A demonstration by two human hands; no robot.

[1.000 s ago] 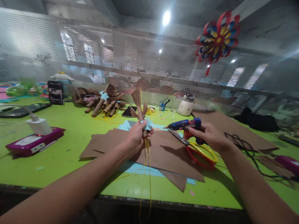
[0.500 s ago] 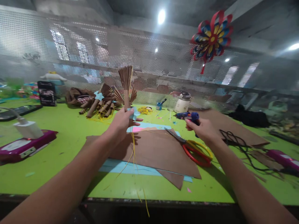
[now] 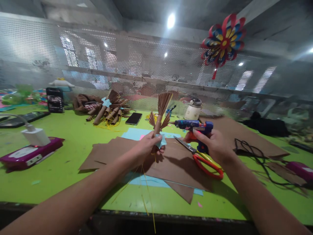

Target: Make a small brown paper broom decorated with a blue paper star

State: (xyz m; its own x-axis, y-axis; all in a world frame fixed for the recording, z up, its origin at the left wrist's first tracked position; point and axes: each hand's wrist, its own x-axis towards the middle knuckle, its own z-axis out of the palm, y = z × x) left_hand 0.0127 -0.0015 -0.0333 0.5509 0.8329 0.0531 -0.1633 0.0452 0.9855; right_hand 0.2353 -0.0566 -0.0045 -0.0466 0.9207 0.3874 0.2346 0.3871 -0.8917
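Observation:
My left hand (image 3: 148,144) is closed round the stem of a brown paper figure (image 3: 159,120), which has a pleated fan top and two small pleated wings. A light-blue paper star (image 3: 160,141) sits on the stem by my thumb, and thin yellow strings (image 3: 144,182) hang below the hand. My right hand (image 3: 217,143) grips a blue hot glue gun (image 3: 193,125) with an orange trigger. Its nozzle points left, close to the figure's right wing; whether they touch I cannot tell. Under both hands are brown paper sheets (image 3: 110,150) and scissors (image 3: 207,164) with red and yellow handles.
Several similar brown paper rolls (image 3: 105,112) lie at the back left, near an upright phone (image 3: 55,99). A flat phone (image 3: 133,118) and a white jar (image 3: 193,110) stand farther back. At left is a purple power strip (image 3: 36,153) with a charger; black cable (image 3: 259,163) lies right.
My left hand has brought the paper figure right and down, nearer the glue gun. My right hand now shows the glue gun more fully, pointing at the figure. The flat phone has come into view.

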